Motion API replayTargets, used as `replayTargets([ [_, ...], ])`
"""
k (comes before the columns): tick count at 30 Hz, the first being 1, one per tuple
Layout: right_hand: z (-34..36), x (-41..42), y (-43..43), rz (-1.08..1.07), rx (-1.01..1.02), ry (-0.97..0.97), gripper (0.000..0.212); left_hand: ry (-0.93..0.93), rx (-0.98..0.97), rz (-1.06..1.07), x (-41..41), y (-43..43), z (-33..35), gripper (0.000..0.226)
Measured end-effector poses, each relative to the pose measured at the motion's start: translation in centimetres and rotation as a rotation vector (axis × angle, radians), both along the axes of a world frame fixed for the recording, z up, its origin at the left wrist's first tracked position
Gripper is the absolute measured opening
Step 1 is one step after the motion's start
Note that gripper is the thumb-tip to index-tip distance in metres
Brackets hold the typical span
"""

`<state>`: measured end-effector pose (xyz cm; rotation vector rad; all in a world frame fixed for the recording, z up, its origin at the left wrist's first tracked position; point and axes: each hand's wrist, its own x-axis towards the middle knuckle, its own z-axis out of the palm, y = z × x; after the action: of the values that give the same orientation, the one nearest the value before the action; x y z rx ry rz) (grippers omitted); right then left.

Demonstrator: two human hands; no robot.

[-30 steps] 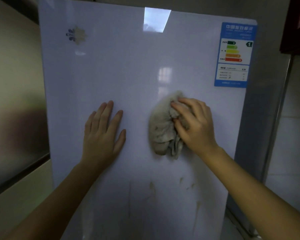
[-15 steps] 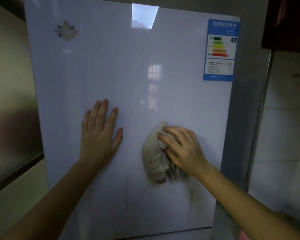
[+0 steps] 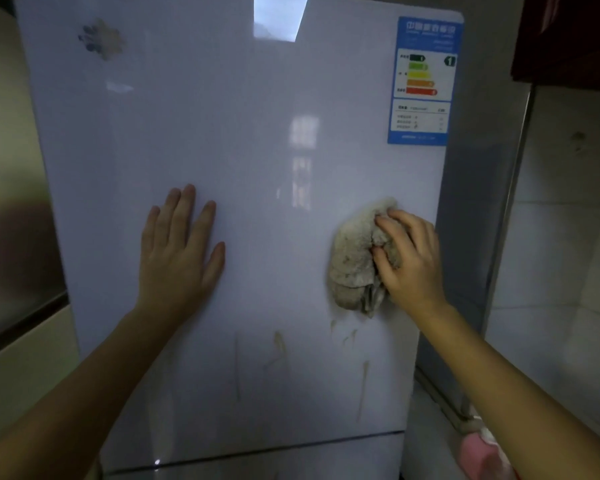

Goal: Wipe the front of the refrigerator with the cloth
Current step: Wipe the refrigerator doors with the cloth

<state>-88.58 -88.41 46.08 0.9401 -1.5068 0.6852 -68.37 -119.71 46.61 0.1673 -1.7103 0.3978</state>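
Note:
The white glossy refrigerator door (image 3: 243, 140) fills the view. My right hand (image 3: 413, 258) presses a bunched, dirty beige cloth (image 3: 354, 261) against the door near its right edge. My left hand (image 3: 179, 254) lies flat on the door to the left, fingers spread, holding nothing. Brownish drip stains (image 3: 279, 344) run down the door just below the cloth.
A blue energy label (image 3: 421, 81) is stuck at the door's upper right, a faded logo (image 3: 103, 39) at the upper left. A tiled wall (image 3: 565, 258) stands to the right, a dark cabinet (image 3: 568, 36) above it. A pink object (image 3: 482, 455) lies at the lower right. A seam (image 3: 257, 452) separates the lower door.
My right hand carried the cloth down the door, then up and to the right toward the door's edge. My left hand stayed flat in place.

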Motion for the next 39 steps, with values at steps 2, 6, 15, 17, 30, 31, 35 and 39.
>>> replayTargets([
  [2,-2.6,-0.5,1.3,-0.004,-0.009,-0.049,0.043,-0.025,0.024,0.005,0.2,0.4,0.0,0.059],
  [6,-8.3,-0.5,3.4,0.000,0.031,-0.163,0.042,-0.061,0.091,0.020,1.1,1.2,-1.8,0.060],
  [15,-11.1,0.6,6.4,0.061,0.114,-0.264,0.029,-0.187,0.101,0.137,4.0,0.8,-8.0,0.058],
  [17,-9.4,1.3,5.6,0.098,0.099,-0.234,0.027,-0.202,0.124,0.155,5.0,0.6,-8.5,0.058],
  [30,-2.3,8.7,-8.6,0.294,0.122,-0.070,0.033,-0.249,0.161,0.119,9.8,-2.3,-10.1,0.054],
  [31,-2.6,8.9,-9.7,0.281,0.128,-0.077,0.033,-0.244,0.159,0.105,9.9,-2.8,-10.7,0.054],
  [35,-5.4,9.6,-13.0,0.247,0.153,-0.040,0.036,-0.214,0.133,0.059,9.4,-4.6,-13.7,0.052],
  [39,-9.2,10.3,-15.2,0.213,0.135,-0.034,0.038,-0.175,0.145,-0.005,8.4,-5.7,-16.7,0.049],
])
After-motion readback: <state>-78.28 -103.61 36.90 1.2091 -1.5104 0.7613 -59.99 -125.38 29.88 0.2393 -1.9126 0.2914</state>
